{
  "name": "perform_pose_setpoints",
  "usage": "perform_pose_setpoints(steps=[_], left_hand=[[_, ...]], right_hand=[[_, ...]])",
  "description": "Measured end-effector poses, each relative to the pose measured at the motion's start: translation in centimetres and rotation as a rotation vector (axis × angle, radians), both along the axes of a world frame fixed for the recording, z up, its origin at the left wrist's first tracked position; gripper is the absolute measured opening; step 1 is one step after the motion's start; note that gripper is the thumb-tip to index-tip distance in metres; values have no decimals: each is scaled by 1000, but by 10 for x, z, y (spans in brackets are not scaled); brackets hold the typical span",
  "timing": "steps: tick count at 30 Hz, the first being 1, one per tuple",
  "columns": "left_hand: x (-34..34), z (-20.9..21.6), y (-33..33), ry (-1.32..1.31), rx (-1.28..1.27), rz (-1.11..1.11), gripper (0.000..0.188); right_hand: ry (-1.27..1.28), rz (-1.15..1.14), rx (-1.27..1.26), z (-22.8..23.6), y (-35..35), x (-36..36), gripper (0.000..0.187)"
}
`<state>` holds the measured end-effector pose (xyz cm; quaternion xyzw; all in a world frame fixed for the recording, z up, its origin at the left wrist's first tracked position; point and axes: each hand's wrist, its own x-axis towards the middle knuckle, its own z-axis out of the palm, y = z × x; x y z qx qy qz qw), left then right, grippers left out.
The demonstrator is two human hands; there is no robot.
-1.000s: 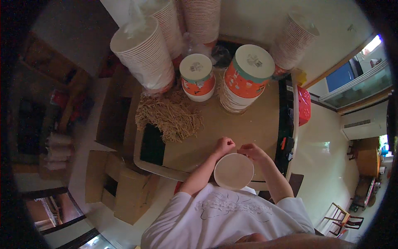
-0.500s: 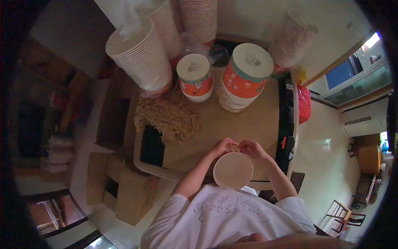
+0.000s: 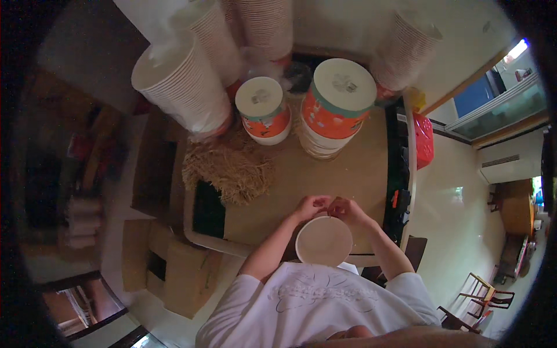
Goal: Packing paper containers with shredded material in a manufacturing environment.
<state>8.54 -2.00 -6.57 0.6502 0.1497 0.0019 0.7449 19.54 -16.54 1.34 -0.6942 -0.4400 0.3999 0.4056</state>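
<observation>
A round pale paper tub (image 3: 324, 243) sits at the near table edge against my body, its open mouth facing up. At its far rim my left hand (image 3: 311, 207) has its fingers curled in. Beside it, nearly touching, my right hand (image 3: 347, 210) pinches at the same rim. Whatever lies between the fingertips is too small to make out. Beyond my left hand lies a loose heap of tan, string-like strands (image 3: 232, 168). Farther back stand two upturned tubs with orange bands, a smaller one (image 3: 267, 124) and a wider stack (image 3: 333, 119).
Tall nested stacks of white tubs in clear plastic stand at the back left (image 3: 185, 87) and back right (image 3: 406, 52). The table (image 3: 313, 180) has a raised pale rim. An open cardboard box (image 3: 188, 272) is on the floor at left. A red plastic item (image 3: 424, 142) is beyond the right edge.
My right hand has shifted left and closer to my left hand at the tub's rim. The tub's mouth now sits slightly lower in view. The whole view has turned a little.
</observation>
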Motion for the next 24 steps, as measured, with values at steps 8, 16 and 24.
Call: perform_pose_setpoints(steps=[8, 16, 24], left_hand=[[8, 60, 12, 278, 267, -102, 14], [13, 73, 10, 448, -185, -214, 16], [7, 55, 9, 465, -328, -166, 15]], right_hand=[[-151, -183, 125, 13, 11, 3, 8], [-102, -339, -4, 12, 15, 0, 6], [-130, -407, -6, 7, 15, -3, 6]])
